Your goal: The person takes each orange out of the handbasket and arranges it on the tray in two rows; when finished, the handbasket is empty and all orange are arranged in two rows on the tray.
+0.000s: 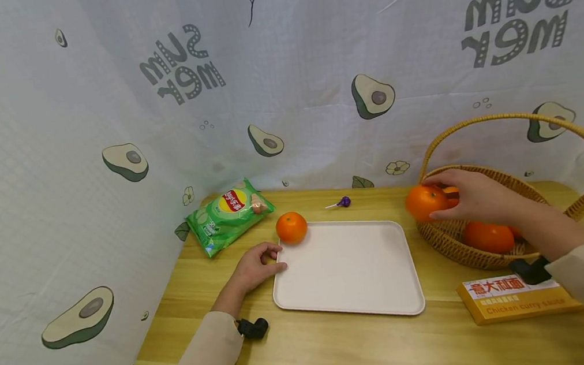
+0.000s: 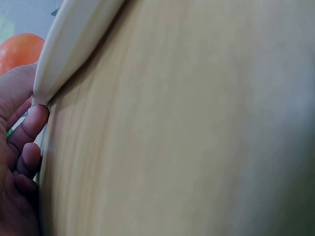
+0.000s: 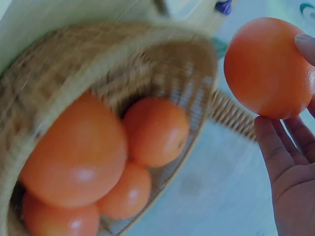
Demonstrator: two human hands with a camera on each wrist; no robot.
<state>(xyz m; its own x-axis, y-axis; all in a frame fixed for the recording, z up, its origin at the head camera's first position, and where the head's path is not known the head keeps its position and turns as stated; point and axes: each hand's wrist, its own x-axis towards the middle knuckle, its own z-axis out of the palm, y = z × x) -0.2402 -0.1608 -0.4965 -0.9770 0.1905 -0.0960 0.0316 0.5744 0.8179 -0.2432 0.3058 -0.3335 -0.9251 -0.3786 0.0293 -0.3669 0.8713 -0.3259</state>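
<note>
An orange (image 1: 424,203) is held between the thumb and fingers of my right hand (image 1: 473,198), above the left rim of the wicker basket (image 1: 446,250). The right wrist view shows this orange (image 3: 268,68) in the fingertips of the hand (image 3: 295,189), with several oranges (image 3: 74,152) lying in the basket (image 3: 88,44). My left hand (image 1: 257,266) pinches the left edge of the white tray (image 1: 346,270); in the left wrist view thumb and fingers (image 2: 32,120) meet at the tray rim (image 2: 69,49). One orange (image 1: 291,228) sits at the tray's back left corner.
A green chip bag (image 1: 229,216) lies at the back left, against the patterned cloth. Behind the tray is a purple lollipop (image 1: 344,201). A yellow sauce box (image 1: 516,305) lies in front of the basket, whose tall handle (image 1: 515,116) arches over it.
</note>
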